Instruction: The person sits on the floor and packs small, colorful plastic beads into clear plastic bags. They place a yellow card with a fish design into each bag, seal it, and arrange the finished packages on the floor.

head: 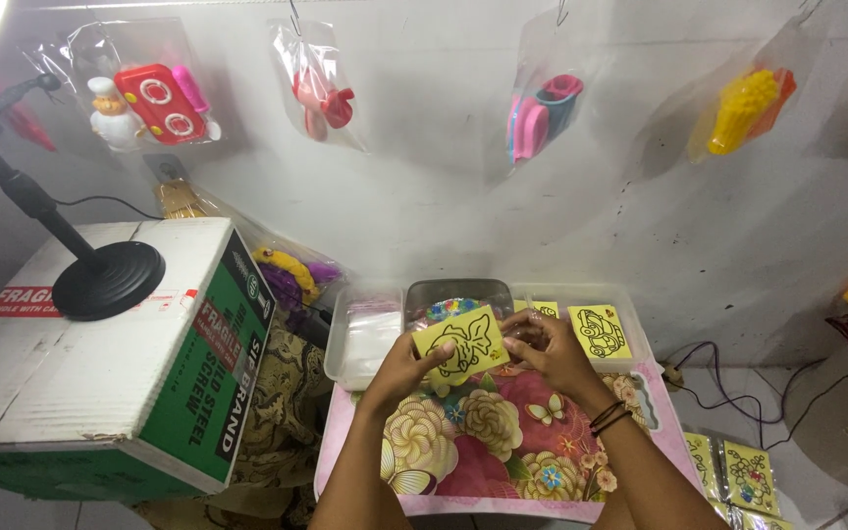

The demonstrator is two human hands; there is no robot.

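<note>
One yellow card (461,345) is grasped by left hand (406,365) and right hand (552,351) above flowered worktop (503,432), near clear trays (370,339)

A card (461,345) is held between the left hand (406,365) and the right hand (547,353) above a small table (503,442); three trays are set side by side behind it, a stack of bags (372,332) being kept in the left tray (338,358) and another card (599,331) in the right tray (632,329). A carton (100,363) is placed left of the table, with a lamp stand (105,278) on it; packed toys (154,98) are hung on the wall (444,196) behind.
</note>
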